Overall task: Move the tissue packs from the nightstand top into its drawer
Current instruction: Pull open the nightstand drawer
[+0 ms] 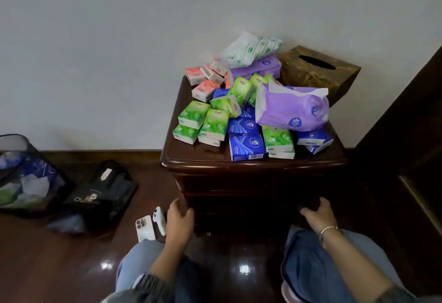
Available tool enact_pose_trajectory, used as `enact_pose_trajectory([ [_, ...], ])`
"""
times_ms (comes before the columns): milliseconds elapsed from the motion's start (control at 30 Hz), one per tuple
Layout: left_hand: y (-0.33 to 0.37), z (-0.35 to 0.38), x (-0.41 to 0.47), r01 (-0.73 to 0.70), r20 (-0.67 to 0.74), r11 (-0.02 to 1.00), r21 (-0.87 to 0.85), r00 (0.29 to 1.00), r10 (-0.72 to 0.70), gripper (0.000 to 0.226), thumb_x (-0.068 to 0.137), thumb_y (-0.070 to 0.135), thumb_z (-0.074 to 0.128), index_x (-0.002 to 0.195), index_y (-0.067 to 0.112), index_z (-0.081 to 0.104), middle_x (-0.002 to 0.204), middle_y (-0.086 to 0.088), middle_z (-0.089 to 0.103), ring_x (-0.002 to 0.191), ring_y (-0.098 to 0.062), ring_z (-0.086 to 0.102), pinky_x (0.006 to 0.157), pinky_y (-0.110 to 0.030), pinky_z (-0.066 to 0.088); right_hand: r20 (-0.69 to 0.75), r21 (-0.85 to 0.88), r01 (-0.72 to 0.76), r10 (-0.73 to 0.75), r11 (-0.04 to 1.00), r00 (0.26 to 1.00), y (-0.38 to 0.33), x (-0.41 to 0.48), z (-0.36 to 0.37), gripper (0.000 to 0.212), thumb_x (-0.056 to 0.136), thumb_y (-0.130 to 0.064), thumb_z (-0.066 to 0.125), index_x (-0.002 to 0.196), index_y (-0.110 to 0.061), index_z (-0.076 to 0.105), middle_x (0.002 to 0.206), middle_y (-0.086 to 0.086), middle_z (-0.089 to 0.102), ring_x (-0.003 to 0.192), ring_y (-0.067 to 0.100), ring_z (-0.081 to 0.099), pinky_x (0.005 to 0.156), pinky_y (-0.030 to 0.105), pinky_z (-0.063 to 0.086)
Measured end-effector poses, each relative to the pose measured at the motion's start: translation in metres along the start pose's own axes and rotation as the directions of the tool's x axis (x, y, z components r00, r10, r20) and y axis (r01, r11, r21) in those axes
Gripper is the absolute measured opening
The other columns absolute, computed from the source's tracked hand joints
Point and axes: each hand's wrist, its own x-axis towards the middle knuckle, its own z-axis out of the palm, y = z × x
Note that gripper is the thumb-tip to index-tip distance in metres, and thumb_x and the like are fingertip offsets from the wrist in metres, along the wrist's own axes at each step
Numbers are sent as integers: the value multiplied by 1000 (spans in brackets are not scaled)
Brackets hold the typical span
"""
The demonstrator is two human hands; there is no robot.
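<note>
A dark wooden nightstand [196,159] stands against the wall, its top heaped with several tissue packs: green ones [212,123], blue ones [246,147], pink ones [205,88], a large purple soft pack [291,109] and a white-green pack [248,49]. The drawer front [239,197] below the top looks closed. My left hand [178,221] rests at the drawer's left corner, fingers curled against the wood. My right hand [317,214], with a bracelet on the wrist, grips the drawer's right side.
A brown tissue box [318,73] sits at the back right of the top. On the floor lie a white phone [144,228] and a white gadget [160,220], a black bag [100,197] and a mesh bin [21,173]. Dark furniture [411,135] stands at the right.
</note>
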Motion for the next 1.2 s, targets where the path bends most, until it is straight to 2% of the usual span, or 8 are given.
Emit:
enact_pose_trajectory([
  [167, 3, 3, 26, 134, 2, 986, -102, 991, -135, 69, 89, 18, 55, 150, 16, 21, 150, -9, 35, 134, -26, 39, 108, -35, 35, -76, 145, 0, 12, 989, 997, -8, 27, 9, 63, 77, 7, 64, 135, -1, 39, 128, 20, 55, 115, 35, 54, 101, 43, 43],
  [333, 5, 21, 34, 121, 109, 947, -299, 990, -92, 67, 89, -10, 44, 146, 22, 27, 118, 7, 56, 101, -7, 56, 59, -4, 47, -100, 257, -47, 75, 965, 992, -4, 47, 14, 63, 76, 12, 60, 135, -1, 42, 130, 21, 54, 117, 36, 54, 98, 41, 44],
  [567, 6, 17, 35, 145, 121, 940, -307, 986, -113, 65, 86, -15, 37, 143, 18, 31, 117, 6, 53, 96, -2, 52, 71, -12, 45, -128, 173, -32, 55, 984, 990, 4, 53, 2, 64, 76, 15, 48, 136, -8, 44, 131, 14, 52, 114, 28, 51, 86, 28, 38],
  [700, 5, -4, 31, 188, 95, 967, -175, 980, -173, 42, 78, -8, 43, 114, 11, 50, 85, -3, 58, 70, -12, 52, 47, -19, 40, -105, -201, -17, -4, 979, 994, 9, 48, -19, 50, 79, 4, 51, 127, -6, 49, 122, 19, 58, 107, 34, 55, 91, 34, 43],
  [833, -3, -36, 28, 129, 143, 983, 132, 979, -148, 11, 70, 15, 45, 73, 8, 53, 78, -11, 56, 83, -31, 53, 73, -38, 41, 70, -586, 20, 26, 810, 997, 15, 33, -52, 37, 80, -7, 55, 117, -6, 55, 117, 17, 59, 100, 31, 55, 86, 30, 42],
  [967, -17, -44, 3, 110, 93, 953, 283, 986, -142, 52, 89, 40, 24, 94, 3, 60, 98, -16, 64, 96, -37, 58, 91, -43, 43, 131, -797, 99, 10, 596, 991, 22, 11, -60, 47, 82, -28, 58, 126, -14, 50, 128, 11, 53, 111, 30, 55, 91, 35, 47],
  [1067, -15, -36, -25, -14, -141, 832, 555, 984, 110, 39, 93, 36, 29, 97, 10, 58, 98, -16, 63, 91, -37, 57, 75, -41, 41, 169, -758, 295, -262, 582, 950, 31, -8, -34, 59, 85, -33, 56, 139, -17, 38, 144, 10, 40, 131, 28, 41, 105, 42, 39],
  [1200, 1, -12, -44, -409, 93, 556, 723, 856, 508, 49, 86, 35, 34, 113, 8, 64, 120, -16, 62, 108, -35, 60, 88, -46, 47, 398, -780, 511, -344, 361, 850, 39, -26, 8, 63, 93, -41, 44, 148, -26, 18, 158, -2, 13, 147, 17, 7, 117, 46, 9],
])
